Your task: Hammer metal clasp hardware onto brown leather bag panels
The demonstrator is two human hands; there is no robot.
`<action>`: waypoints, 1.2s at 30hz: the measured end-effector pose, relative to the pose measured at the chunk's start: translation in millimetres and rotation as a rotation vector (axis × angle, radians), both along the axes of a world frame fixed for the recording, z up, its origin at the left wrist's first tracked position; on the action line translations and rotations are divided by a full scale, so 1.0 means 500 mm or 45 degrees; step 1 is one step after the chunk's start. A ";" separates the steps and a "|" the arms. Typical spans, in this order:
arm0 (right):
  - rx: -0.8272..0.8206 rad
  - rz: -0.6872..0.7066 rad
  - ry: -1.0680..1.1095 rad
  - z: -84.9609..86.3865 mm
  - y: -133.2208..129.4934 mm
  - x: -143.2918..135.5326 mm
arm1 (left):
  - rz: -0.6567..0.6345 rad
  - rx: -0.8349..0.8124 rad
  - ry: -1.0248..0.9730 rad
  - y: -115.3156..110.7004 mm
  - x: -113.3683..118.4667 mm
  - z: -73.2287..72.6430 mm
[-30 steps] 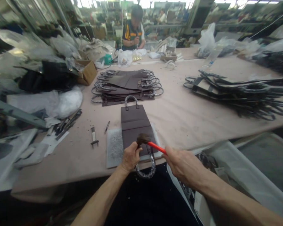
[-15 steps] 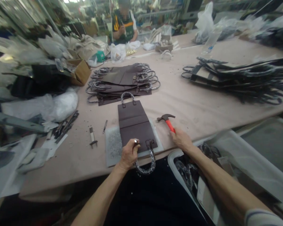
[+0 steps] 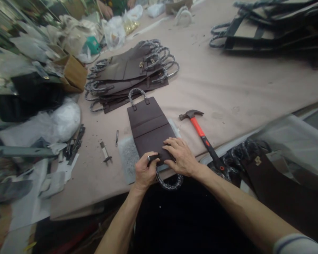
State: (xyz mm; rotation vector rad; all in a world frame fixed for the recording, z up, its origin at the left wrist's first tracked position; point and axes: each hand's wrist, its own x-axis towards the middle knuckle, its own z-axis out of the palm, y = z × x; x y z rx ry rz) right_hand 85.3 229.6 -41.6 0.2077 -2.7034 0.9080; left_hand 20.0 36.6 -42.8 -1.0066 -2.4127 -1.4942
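Observation:
A dark brown bag panel (image 3: pixel 149 121) lies over a pale slab (image 3: pixel 126 158) at the table's front edge. One plastic-wrapped handle (image 3: pixel 136 91) stands at its far end; another wrapped handle (image 3: pixel 172 186) hangs over the near edge. My left hand (image 3: pixel 145 173) is closed around a short dark tool with a shiny metal end (image 3: pixel 152 158), held at the panel's near left part. Resting on the panel by the near handle's base is my right hand (image 3: pixel 181 155), its fingers apart. A claw hammer (image 3: pixel 198 127) with a red and black grip lies right of the panel, untouched.
Stacked brown bag panels (image 3: pixel 127 67) lie behind, with black-and-beige bag pieces (image 3: pixel 254 33) at the far right. Left of the slab are a forked punch (image 3: pixel 105 152) and a thin metal rod (image 3: pixel 117 138). A bin (image 3: pixel 283 135) holding bag parts stands right of the table.
My right hand has let go of the hammer, now lying on the table, and has moved left onto the panel. My left hand still holds the short tool. The view has tilted down.

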 end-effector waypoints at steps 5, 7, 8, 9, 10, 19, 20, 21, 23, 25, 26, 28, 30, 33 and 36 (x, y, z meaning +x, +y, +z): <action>-0.023 -0.007 -0.020 0.004 0.007 -0.004 | 0.076 0.051 -0.037 0.001 0.004 -0.007; -0.023 -0.009 -0.037 0.007 0.005 -0.005 | 0.135 0.015 -0.078 0.002 0.000 -0.003; -0.022 -0.013 -0.044 0.008 0.004 -0.006 | 0.158 0.007 -0.082 0.002 -0.002 0.000; -0.020 -0.019 -0.051 0.008 0.003 -0.007 | 0.159 0.007 -0.074 0.001 -0.003 0.003; -0.018 -0.026 -0.059 0.008 0.002 -0.007 | 0.133 0.017 -0.053 0.001 -0.003 0.006; -0.015 -0.042 -0.093 0.008 0.000 -0.009 | 0.147 0.086 -0.097 0.005 0.013 -0.001; -0.016 -0.041 -0.095 0.008 0.000 -0.009 | 0.134 0.082 -0.082 0.008 0.012 -0.004; -0.017 -0.039 -0.097 0.008 0.000 -0.009 | 0.129 0.083 -0.074 0.010 0.011 -0.006; -0.019 -0.035 -0.100 0.008 0.001 -0.009 | 0.131 0.084 -0.061 0.014 0.010 -0.008; -0.022 -0.037 -0.102 0.008 0.001 -0.009 | 0.137 0.077 -0.044 0.016 0.009 -0.009; -0.022 -0.038 -0.102 0.008 0.002 -0.009 | 0.140 0.075 -0.036 0.017 0.009 -0.009; -0.022 -0.039 -0.101 0.008 0.002 -0.010 | 0.150 0.075 -0.029 0.019 0.009 -0.008; -0.021 -0.038 -0.099 0.008 0.002 -0.010 | 0.154 0.070 -0.019 0.021 0.008 -0.007; -0.015 -0.039 -0.104 0.008 0.002 -0.011 | 0.130 0.057 0.020 0.023 0.007 -0.005; -0.005 -0.038 -0.113 0.008 0.003 -0.010 | 0.110 0.049 0.042 0.023 0.008 -0.006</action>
